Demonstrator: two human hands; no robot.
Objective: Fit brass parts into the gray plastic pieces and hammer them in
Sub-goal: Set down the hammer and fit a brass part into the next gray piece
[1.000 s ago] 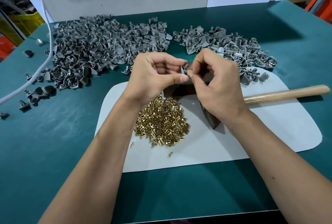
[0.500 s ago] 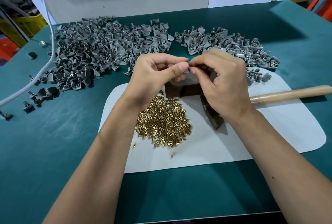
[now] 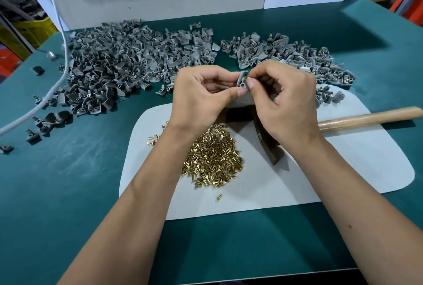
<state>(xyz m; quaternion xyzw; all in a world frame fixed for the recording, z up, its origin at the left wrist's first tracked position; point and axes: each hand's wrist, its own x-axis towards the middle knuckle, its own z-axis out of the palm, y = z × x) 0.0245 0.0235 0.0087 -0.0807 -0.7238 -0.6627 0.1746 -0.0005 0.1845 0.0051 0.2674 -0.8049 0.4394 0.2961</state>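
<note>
My left hand [image 3: 201, 97] pinches a small gray plastic piece [image 3: 242, 80] between thumb and fingers, held up above the white mat [image 3: 343, 170]. My right hand [image 3: 283, 101] pinches a brass part [image 3: 246, 78] against that piece with thumb and forefinger. A heap of loose brass parts [image 3: 212, 156] lies on the mat below my hands. A hammer lies across the mat, its dark head [image 3: 270, 147] partly under my right hand and its wooden handle [image 3: 370, 117] pointing right.
A large pile of gray plastic pieces [image 3: 123, 69] covers the green table at the back left. A smaller pile [image 3: 297, 58] with brass showing sits back right. A white cable [image 3: 61, 56] hangs at the left. A dark block [image 3: 238, 115] lies under my hands.
Both hands stayed together above the block. The gray piece has turned so its inner side shows, and my right fingers now press a brass part against it.
</note>
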